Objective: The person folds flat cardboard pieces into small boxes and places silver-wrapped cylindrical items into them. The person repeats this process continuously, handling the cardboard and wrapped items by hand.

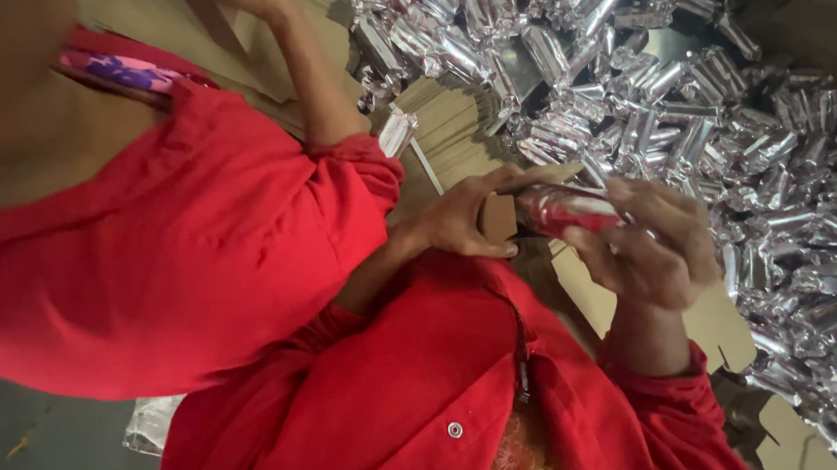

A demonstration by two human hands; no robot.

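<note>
My left hand (459,218) grips a small brown cardboard carton (498,214) by its open end. My right hand (645,249) is closed around a shiny silver foil packet (563,208) that reflects red. The packet's end touches the carton's mouth. Both hands are raised close in front of my red jacket (427,393). How far the packet sits inside the carton is hidden by my fingers.
A big heap of silver foil packets (703,98) fills the top and right. Flat brown carton blanks (446,119) lie beside it, more at the lower right (800,468). A co-worker's red sleeve (172,247) and raised bare arm (303,60) crowd the left.
</note>
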